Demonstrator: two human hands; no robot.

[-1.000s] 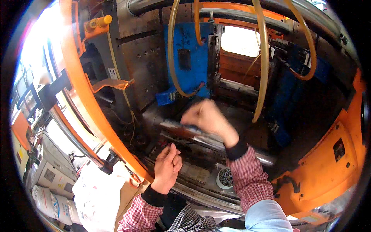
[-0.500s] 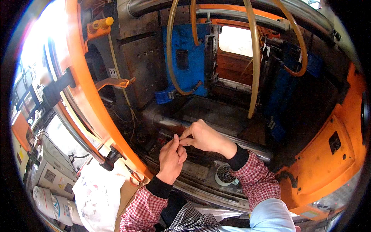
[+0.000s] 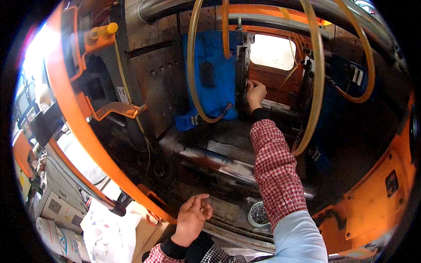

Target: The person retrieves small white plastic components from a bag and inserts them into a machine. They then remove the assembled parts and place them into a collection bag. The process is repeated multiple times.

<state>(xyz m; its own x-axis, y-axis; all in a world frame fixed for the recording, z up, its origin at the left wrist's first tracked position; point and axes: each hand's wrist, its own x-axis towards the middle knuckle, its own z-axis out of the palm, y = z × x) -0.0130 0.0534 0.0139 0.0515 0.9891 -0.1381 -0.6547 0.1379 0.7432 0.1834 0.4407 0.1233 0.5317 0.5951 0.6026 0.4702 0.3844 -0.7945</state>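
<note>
My right hand (image 3: 255, 94) reaches far into the machine, its fingers pinched together against the inner face of the blue mould block (image 3: 215, 74). Whatever lies between those fingertips is too small to make out. Low in front of me, my left hand (image 3: 192, 217) is held up with its fingers curled in. A tiny pale spot shows at its fingers, but I cannot name it. Below my right sleeve, a light green cup (image 3: 251, 217) full of small dark metal-like pieces stands on the machine's ledge.
Yellowish hoses (image 3: 316, 79) hang in front of and around my right arm. A thick metal bar (image 3: 219, 164) crosses below it. Orange guards frame the left (image 3: 94, 144) and right (image 3: 364, 210). A second blue block (image 3: 346, 74) faces the first. A white bag (image 3: 112, 232) lies lower left.
My right hand has left my left hand and reached forward to the blue mould block. My left hand has dropped lower toward me. The view has shifted slightly.
</note>
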